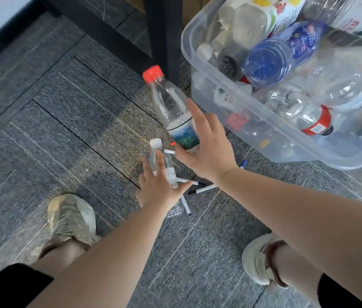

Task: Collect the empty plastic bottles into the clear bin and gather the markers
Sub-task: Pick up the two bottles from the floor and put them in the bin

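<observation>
My right hand (209, 150) grips an empty red-capped bottle (169, 103) by its lower labelled part, lifted above the carpet just left of the clear bin (264, 121). Below it, my left hand (160, 187) wraps around a smaller white-capped bottle (162, 161) lying on the floor. Several white markers (200, 188) with dark caps lie scattered on the carpet under and beside my hands; one blue-tipped marker (243, 163) peeks out behind my right wrist. The bin is packed with several empty bottles, among them a blue one (282, 56) and a red-labelled one (313, 121).
A black table leg (164, 36) stands right behind the raised bottle, beside the bin's left corner. My two feet in pale shoes, left shoe (71, 216) and right shoe (260, 258), rest on the grey carpet tiles (64, 130).
</observation>
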`<control>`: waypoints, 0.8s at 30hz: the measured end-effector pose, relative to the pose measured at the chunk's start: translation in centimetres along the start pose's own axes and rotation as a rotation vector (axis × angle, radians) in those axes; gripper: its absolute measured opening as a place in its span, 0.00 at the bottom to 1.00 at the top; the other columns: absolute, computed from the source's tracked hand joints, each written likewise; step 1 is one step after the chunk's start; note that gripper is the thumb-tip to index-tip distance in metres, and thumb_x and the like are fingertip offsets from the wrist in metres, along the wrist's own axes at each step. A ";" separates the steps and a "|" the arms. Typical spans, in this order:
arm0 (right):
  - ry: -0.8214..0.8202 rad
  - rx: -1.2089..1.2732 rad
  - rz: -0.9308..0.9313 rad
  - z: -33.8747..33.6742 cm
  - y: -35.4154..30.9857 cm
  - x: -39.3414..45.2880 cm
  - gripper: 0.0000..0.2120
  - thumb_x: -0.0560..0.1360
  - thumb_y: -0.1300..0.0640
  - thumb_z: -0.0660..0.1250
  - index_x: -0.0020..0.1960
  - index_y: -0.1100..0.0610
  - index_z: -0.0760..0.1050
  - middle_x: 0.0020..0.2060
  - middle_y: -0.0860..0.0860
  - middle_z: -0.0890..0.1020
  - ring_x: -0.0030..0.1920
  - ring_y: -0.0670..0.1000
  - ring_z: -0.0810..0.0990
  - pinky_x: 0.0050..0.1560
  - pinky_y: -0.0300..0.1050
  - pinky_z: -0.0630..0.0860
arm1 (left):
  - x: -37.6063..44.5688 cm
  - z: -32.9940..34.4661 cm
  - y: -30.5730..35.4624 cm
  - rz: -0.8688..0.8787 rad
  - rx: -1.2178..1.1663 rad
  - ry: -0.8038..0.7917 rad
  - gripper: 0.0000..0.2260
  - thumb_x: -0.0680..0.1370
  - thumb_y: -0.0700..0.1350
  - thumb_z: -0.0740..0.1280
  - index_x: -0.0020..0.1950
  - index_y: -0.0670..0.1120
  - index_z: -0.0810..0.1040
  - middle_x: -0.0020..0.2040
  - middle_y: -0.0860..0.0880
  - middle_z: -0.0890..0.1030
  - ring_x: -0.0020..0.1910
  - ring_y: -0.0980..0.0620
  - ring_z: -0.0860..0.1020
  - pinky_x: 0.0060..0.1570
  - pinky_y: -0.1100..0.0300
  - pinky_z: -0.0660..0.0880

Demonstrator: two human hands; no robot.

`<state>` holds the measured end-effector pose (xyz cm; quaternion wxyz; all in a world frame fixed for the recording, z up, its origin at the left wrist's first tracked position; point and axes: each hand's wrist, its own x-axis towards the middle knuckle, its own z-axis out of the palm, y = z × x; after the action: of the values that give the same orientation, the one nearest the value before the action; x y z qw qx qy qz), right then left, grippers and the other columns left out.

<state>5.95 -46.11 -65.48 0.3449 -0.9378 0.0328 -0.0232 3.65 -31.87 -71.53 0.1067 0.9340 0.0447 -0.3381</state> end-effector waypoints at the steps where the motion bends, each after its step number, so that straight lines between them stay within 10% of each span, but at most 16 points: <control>1: 0.018 0.028 0.003 0.0 -0.4 0.3 0.40 0.69 0.41 0.64 0.77 0.49 0.53 0.55 0.54 0.71 0.55 0.56 0.72 0.40 0.48 0.76 | 0.2 0.2 0.1 -0.003 -0.011 -0.010 0.52 0.67 0.73 0.64 0.76 0.57 0.33 0.78 0.44 0.40 0.76 0.38 0.51 0.65 0.38 0.66; 7: 0.060 0.111 0.046 -0.6 -1.7 1.1 0.42 0.70 0.48 0.70 0.77 0.50 0.52 0.55 0.53 0.70 0.56 0.53 0.70 0.45 0.45 0.74 | 0.3 -0.4 0.2 -0.019 -0.006 0.037 0.48 0.71 0.56 0.72 0.77 0.58 0.39 0.69 0.42 0.60 0.65 0.42 0.66 0.56 0.44 0.74; 24: 0.270 0.076 -0.017 -15.8 -7.1 1.4 0.41 0.72 0.49 0.71 0.77 0.49 0.53 0.56 0.53 0.70 0.55 0.52 0.68 0.50 0.44 0.68 | -8.0 -16.2 3.3 0.261 0.021 0.361 0.44 0.72 0.54 0.69 0.76 0.61 0.39 0.70 0.45 0.61 0.64 0.41 0.65 0.58 0.45 0.71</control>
<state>6.62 -51.06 -48.84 0.3725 -0.9126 0.0701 -0.1532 8.12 -31.42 -53.76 0.1302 0.9783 -0.0617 -0.1490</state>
